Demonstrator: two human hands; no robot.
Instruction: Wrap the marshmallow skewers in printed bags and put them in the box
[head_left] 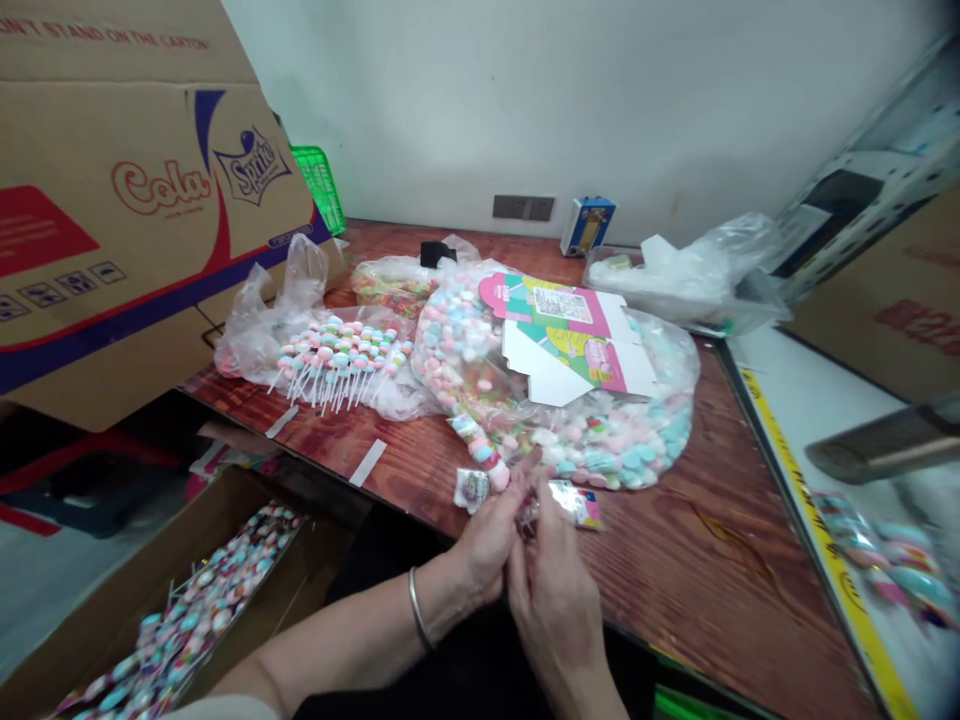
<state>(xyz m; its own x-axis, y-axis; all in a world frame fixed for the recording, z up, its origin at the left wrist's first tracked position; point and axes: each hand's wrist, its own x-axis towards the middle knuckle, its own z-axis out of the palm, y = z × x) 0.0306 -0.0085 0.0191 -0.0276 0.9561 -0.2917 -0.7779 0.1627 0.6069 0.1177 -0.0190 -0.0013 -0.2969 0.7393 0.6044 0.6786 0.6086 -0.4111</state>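
My left hand (487, 545), with a silver bangle on its wrist, is closed close beside my right hand (559, 590) at the table's front edge. Both sets of fingers are curled together around something small and shiny that they mostly hide. Just beyond the left fingertips is a stick of pastel marshmallow candy (478, 448); whether the hand touches it I cannot tell. A small clear packet (472, 488) lies left of the fingers. Behind the right fingers rests a colourful printed card or packet (577, 504). Farther back sits a large clear bag of pastel candies (622, 445).
Flat printed cartons (566, 335) lie on the bag. Lollipop-like candy sticks (341, 350) are bunched at left. A big cardboard carton (142, 200) stands far left; below, an open box (315, 565) holds wrapped candies. A plastic tray (697, 310) is at back right.
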